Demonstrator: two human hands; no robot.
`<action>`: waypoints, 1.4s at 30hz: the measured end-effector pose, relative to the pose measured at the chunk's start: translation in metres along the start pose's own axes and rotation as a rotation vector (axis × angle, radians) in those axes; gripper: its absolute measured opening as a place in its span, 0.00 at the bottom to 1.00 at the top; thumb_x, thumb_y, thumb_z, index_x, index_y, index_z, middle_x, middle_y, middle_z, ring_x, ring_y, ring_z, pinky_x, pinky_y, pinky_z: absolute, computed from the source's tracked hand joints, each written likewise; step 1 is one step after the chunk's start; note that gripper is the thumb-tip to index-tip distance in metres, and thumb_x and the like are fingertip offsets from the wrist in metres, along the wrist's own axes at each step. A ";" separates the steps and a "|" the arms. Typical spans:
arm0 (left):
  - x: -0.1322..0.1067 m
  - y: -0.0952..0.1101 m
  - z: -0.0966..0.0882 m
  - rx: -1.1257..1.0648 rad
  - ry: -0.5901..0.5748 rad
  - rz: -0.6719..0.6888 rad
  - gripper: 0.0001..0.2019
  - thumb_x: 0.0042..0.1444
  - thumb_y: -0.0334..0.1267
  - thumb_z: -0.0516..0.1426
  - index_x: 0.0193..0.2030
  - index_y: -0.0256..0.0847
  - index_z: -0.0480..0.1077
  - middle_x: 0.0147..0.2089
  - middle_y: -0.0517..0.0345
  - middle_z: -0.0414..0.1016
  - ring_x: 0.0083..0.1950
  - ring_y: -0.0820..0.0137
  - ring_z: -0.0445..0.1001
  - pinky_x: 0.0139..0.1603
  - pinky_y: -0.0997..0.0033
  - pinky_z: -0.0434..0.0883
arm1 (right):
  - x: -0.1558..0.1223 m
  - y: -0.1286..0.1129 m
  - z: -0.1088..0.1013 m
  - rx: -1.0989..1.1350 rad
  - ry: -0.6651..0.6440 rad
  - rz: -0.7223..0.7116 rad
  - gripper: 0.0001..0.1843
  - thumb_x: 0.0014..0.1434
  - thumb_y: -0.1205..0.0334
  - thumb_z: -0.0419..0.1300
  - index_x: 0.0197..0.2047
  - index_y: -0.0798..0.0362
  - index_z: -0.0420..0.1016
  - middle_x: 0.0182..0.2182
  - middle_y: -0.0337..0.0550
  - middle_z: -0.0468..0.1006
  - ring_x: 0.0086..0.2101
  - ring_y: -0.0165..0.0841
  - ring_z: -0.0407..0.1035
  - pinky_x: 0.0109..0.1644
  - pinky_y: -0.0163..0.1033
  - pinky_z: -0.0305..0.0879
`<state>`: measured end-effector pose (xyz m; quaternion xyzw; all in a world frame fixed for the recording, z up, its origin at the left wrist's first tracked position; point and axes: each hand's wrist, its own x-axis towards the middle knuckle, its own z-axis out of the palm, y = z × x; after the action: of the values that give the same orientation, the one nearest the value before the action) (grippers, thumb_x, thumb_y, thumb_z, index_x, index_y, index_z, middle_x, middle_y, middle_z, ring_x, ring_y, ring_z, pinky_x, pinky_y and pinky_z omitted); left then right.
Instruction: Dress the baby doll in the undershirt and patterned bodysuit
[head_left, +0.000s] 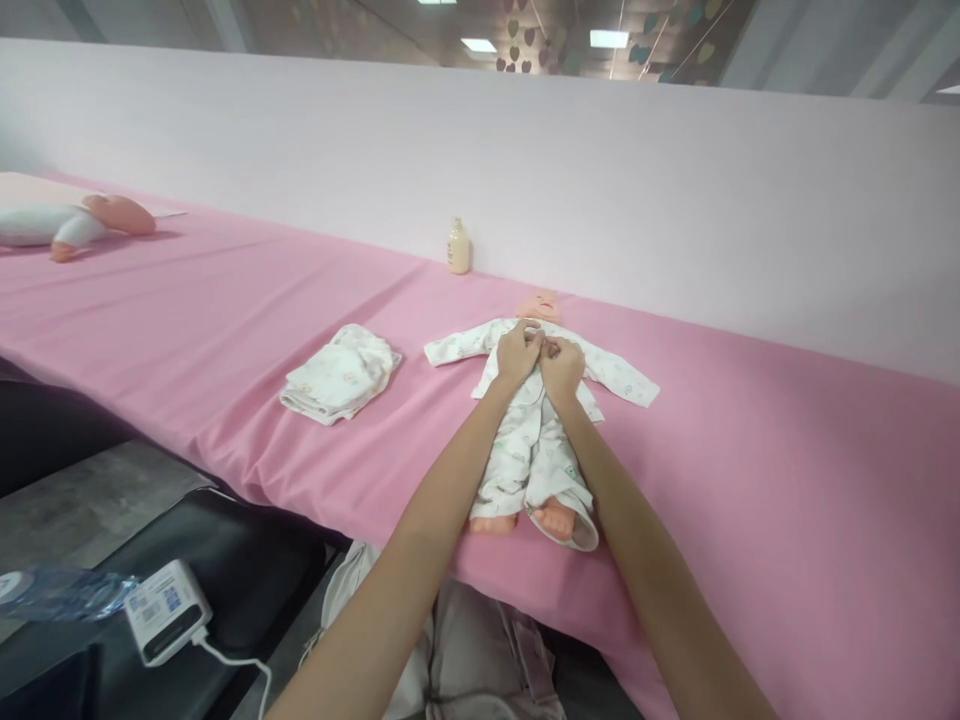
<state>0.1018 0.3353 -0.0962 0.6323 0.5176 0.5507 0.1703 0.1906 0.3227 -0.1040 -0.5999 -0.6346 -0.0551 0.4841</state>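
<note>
A baby doll point(556, 518) lies on its back on the pink sheet, feet toward me. It wears a white patterned baby jacket point(621, 378) with both sleeves spread wide, and matching trousers point(504, 470). At the upper chest, just below the chin, my left hand point(519, 350) and my right hand point(561, 366) meet. Both have their fingers pinched on the jacket's front edges. The fingertips are partly hidden, so the exact fastening there does not show. A folded white patterned cloth point(341, 373) rests to the left of the doll.
A pale yellow pump bottle point(458, 247) stands by the white wall point(480, 150). Another doll point(75, 222) lies at the far left of the pink-covered table point(787, 540). On a black chair point(247, 560) at lower left are a white power bank point(166, 610) with a cable and a plastic bottle point(64, 592).
</note>
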 end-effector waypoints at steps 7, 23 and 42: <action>0.001 0.001 -0.001 -0.005 -0.001 -0.006 0.09 0.53 0.35 0.55 0.42 0.44 0.69 0.33 0.60 0.78 0.36 0.69 0.76 0.41 0.72 0.68 | 0.001 0.001 0.000 0.083 0.028 0.019 0.08 0.56 0.63 0.53 0.30 0.54 0.71 0.26 0.42 0.71 0.33 0.35 0.63 0.42 0.39 0.56; 0.009 0.000 -0.002 -0.194 0.037 -0.270 0.12 0.44 0.33 0.60 0.39 0.39 0.71 0.28 0.60 0.77 0.32 0.71 0.75 0.39 0.73 0.69 | 0.003 -0.001 -0.002 0.010 -0.053 0.013 0.06 0.55 0.66 0.52 0.32 0.54 0.70 0.29 0.42 0.72 0.32 0.34 0.64 0.38 0.38 0.54; 0.011 -0.006 0.003 -0.181 -0.069 -0.179 0.12 0.49 0.35 0.59 0.42 0.42 0.68 0.30 0.62 0.76 0.32 0.73 0.73 0.40 0.73 0.68 | 0.015 0.014 0.011 0.580 -0.105 0.419 0.06 0.48 0.61 0.54 0.29 0.54 0.66 0.26 0.39 0.72 0.29 0.31 0.65 0.36 0.36 0.60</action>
<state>0.0995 0.3481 -0.0961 0.5842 0.5139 0.5558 0.2927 0.1989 0.3442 -0.1072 -0.5569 -0.5110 0.2587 0.6015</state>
